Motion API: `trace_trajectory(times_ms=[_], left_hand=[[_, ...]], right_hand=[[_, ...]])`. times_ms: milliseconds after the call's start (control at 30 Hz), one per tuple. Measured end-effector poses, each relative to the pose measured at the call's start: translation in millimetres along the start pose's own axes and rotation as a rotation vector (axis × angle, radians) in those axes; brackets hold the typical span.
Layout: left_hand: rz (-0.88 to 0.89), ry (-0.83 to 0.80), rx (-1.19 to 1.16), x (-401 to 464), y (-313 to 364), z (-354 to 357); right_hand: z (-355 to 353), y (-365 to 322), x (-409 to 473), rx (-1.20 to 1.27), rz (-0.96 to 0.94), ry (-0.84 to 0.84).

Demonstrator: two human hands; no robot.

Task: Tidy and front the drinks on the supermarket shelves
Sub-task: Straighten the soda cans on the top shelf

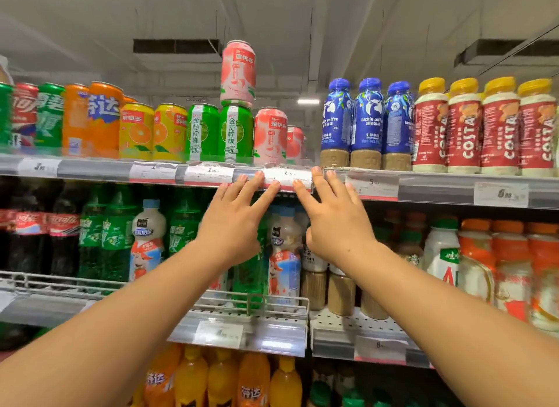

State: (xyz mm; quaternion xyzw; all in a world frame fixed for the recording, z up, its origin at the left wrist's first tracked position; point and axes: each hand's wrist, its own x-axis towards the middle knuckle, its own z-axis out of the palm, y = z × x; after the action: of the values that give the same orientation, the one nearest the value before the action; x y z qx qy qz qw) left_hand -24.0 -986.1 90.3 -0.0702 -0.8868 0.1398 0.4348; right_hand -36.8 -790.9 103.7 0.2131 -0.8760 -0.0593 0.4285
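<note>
Both hands, the left hand (233, 222) and right hand (335, 222), reach flat-fingered and empty to the top shelf's front edge (99, 170), directly below the upright pink cans (270, 135), the left slightly nearer.

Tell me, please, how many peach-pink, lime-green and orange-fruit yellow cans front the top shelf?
Peach-pink cans: 3, one stacked on a green can, one partly hidden behind
Lime-green cans: 2
Orange-fruit yellow cans: 2
Total: 7

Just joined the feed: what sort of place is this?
A supermarket drinks aisle: rows of coloured drink cans, blue-capped coffee bottles, and white paper price tags along the grey metal shelf edge.
</note>
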Motion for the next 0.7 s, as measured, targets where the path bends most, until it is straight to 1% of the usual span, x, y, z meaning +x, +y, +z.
trace_trajectory(times_ms=[133,267,400,600,700], left_hand=[[0.027,-0.012,0.024,-6,-15,-10],[-0.129,-0.030,-0.003,-26,-42,-19],[-0.190,-0.079,0.056,-37,-74,-23],[-0.222,-0.121,0.062,-36,-115,-16],[-0.186,-0.075,0.037,-36,-134,-4]], right_hand=[[2,3,1,0.014,-0.025,0.011],[3,4,1,0.035,-0.028,0.017],[3,0,3,0.031,-0.005,-0.010],[3,-9,4,0.016,0.069,-0.020],[3,-11,1,0.002,0.103,-0.029]])
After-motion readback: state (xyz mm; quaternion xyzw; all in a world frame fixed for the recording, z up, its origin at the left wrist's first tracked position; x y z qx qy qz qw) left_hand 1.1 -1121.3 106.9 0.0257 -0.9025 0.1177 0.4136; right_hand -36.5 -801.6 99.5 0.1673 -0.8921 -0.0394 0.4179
